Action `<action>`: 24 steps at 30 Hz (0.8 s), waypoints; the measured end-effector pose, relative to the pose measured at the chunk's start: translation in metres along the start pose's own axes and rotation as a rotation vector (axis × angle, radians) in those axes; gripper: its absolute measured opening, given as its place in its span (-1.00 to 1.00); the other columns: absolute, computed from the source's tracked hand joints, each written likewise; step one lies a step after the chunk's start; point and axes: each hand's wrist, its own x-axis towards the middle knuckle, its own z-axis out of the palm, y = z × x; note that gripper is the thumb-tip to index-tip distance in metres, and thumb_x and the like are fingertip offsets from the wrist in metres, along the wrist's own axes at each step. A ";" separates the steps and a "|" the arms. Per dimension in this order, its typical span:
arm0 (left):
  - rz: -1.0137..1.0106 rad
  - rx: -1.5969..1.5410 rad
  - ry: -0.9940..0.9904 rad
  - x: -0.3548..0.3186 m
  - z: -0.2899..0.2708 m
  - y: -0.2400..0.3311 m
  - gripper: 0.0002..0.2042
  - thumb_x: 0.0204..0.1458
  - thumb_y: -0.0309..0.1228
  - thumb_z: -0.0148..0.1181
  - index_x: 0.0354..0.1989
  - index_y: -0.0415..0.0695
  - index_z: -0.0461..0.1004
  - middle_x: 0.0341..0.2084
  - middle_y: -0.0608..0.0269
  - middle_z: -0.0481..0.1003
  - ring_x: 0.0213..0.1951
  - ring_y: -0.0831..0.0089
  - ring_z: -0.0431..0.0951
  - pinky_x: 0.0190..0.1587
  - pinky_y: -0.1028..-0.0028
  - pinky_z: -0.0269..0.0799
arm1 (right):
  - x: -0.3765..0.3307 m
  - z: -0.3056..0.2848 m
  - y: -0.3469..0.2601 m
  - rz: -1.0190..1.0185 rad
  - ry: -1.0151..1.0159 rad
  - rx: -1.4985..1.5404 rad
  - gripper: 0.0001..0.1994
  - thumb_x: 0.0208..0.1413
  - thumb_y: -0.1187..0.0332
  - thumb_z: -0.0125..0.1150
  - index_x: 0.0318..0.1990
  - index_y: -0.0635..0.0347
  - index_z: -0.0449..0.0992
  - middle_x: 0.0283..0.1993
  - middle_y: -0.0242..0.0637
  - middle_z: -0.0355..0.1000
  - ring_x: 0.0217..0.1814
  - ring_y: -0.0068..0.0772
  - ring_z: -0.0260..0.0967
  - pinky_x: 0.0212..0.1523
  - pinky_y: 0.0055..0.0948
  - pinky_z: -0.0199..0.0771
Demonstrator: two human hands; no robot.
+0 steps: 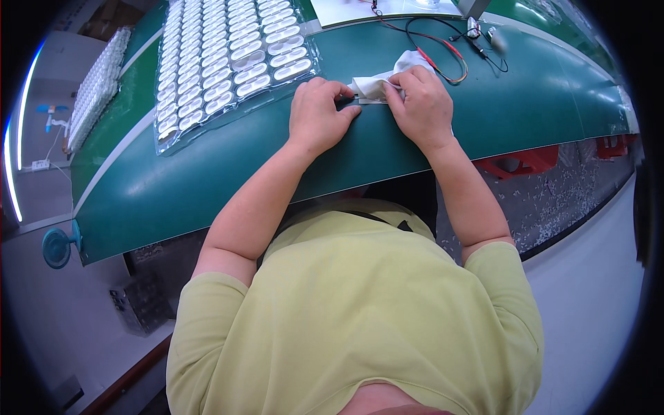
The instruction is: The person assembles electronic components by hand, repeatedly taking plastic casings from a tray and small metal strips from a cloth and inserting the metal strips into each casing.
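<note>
My right hand (423, 109) pinches a crumpled white cloth (373, 86) between thumb and fingers, just above the green tabletop. The cloth bunches up behind that hand. My left hand (318, 116) faces it, curled, with thumb and forefinger at the cloth's left end. A small, partly dark piece shows between those fingertips, too small and covered to name. Left of my left hand lies a clear plastic tray (287, 88) filled with rows of white oval parts (252, 86).
The green table (207, 187) curves across the view. Red and black test leads (451, 50) lie beyond my right hand. Another tray of white parts (100, 86) stands at far left. Red stools (519, 162) sit below the table on the right. A teal round fitting (57, 247) juts from the left corner.
</note>
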 end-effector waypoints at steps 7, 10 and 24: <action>-0.057 0.065 -0.035 0.009 0.002 0.008 -0.85 -0.14 -0.35 0.37 -0.44 -0.15 0.63 -0.46 0.13 0.49 -0.31 0.19 0.48 -0.22 0.28 0.40 | -0.002 -0.001 -0.004 0.019 -0.033 0.016 -0.90 -0.02 0.33 0.31 -0.40 0.13 0.58 -0.37 -0.33 0.45 -0.30 -0.23 0.43 -0.31 -0.29 0.43; -0.002 0.122 -0.070 0.009 0.001 0.010 -0.88 -0.09 -0.38 0.33 -0.42 -0.15 0.63 -0.44 0.11 0.50 -0.24 0.15 0.47 -0.18 0.26 0.39 | -0.003 -0.002 -0.004 0.008 -0.029 0.020 -0.90 -0.02 0.34 0.31 -0.40 0.13 0.58 -0.37 -0.34 0.44 -0.30 -0.23 0.43 -0.31 -0.30 0.43; 0.169 0.218 -0.142 -0.027 -0.022 -0.005 -0.93 0.01 -0.47 0.20 -0.43 -0.17 0.45 -0.39 0.12 0.43 -0.24 0.11 0.40 -0.14 0.24 0.33 | -0.026 -0.036 -0.008 -0.209 -0.051 0.150 -0.85 -0.11 0.33 0.35 -0.33 0.06 0.61 -0.37 -0.41 0.37 -0.29 -0.35 0.31 -0.32 -0.41 0.36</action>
